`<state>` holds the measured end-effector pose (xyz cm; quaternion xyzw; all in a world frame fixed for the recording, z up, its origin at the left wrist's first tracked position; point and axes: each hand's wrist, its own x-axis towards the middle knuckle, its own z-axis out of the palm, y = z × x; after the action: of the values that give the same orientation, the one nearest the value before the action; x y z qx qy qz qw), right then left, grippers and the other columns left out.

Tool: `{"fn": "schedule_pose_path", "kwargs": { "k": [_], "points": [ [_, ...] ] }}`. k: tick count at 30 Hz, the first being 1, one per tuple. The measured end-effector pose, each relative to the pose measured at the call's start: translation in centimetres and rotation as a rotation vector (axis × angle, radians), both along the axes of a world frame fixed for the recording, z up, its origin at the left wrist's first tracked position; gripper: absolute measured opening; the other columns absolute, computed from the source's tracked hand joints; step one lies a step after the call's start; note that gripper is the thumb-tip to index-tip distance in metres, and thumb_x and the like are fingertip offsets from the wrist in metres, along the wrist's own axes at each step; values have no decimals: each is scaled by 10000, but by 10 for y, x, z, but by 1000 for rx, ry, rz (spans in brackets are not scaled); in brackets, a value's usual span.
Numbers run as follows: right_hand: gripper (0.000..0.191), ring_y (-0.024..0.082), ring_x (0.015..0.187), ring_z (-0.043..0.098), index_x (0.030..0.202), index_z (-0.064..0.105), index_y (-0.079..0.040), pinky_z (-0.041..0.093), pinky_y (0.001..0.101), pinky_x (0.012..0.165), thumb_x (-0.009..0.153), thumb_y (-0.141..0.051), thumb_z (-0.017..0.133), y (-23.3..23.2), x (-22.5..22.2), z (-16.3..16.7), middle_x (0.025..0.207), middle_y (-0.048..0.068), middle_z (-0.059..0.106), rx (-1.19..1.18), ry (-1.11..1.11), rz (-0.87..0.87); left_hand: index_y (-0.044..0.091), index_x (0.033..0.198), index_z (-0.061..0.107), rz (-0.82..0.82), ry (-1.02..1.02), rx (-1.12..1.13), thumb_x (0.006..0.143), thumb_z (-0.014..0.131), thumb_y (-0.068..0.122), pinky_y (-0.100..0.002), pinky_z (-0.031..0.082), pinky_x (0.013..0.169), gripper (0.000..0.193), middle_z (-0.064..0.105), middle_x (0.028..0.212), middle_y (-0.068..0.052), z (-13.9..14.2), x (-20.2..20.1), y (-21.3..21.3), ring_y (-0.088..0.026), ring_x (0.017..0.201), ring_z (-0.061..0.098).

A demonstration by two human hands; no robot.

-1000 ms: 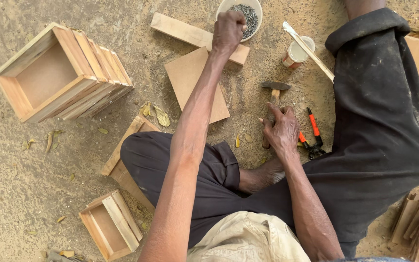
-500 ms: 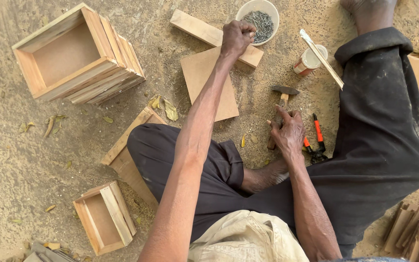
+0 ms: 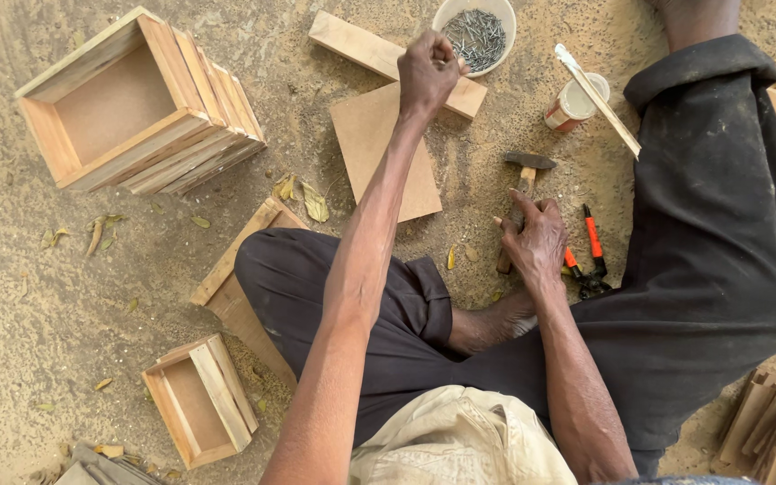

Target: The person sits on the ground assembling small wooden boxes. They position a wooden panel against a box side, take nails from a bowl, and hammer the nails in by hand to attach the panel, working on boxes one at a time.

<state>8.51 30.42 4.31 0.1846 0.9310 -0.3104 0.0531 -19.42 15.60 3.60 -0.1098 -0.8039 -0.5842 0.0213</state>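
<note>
The fingers [image 3: 442,63] of the left hand [image 3: 426,76] were pinched shut at the near rim of the white bowl of nails [image 3: 475,34]; whether they gripped a nail could not be told. A second before, that hand had reached into the bowl. The right hand [image 3: 536,242] stayed curled around the hammer handle [image 3: 515,220] on the sandy ground [image 3: 29,269]. A thin board [image 3: 386,153] lay between the arms, open wooden boxes [image 3: 127,103] far left, and a small white, red-banded can [image 3: 573,103] right of the bowl.
</note>
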Motion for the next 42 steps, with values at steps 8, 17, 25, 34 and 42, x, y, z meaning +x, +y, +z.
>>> {"fn": "schedule_pose_path", "kwargs": {
  "k": [8,17,25,34,42],
  "points": [
    [523,273,882,631,1366,700,-166,545,444,736,850,-172,786,1,-1,-1,1025,154,607,0,22,16,33,988,689,75,-77,92,831,764,-31,-246,671,675,185,785,851,-101,-1,58,-32,-154,789,797],
    [535,296,916,657,1365,703,-157,560,453,777,838,-154,792,3,-1,-6,1084,180,634,37,49,37,12,997,633,45,-88,329,910,712,-36,-273,697,788,126,776,915,-107,-2,89,-46,-144,858,788],
    [544,316,918,649,1357,708,-158,548,473,781,824,-180,815,2,-1,-4,1050,179,627,39,35,30,18,1108,752,78,-187,304,968,696,-9,-302,660,829,153,797,1032,-145,1,136,-62,-192,951,809],
    [534,334,920,634,1375,707,-119,540,477,801,848,-134,797,6,1,-13,1033,191,609,42,113,59,16,1025,778,234,-286,224,862,809,30,-286,666,816,167,802,980,-150,-13,180,-97,-224,886,787],
    [674,307,860,562,1474,589,-179,515,466,707,827,-101,763,4,-4,-20,1006,174,532,96,67,78,47,941,803,248,23,-58,860,792,25,-284,643,680,85,759,962,-100,-37,197,-77,-190,837,736]
  ]
}}
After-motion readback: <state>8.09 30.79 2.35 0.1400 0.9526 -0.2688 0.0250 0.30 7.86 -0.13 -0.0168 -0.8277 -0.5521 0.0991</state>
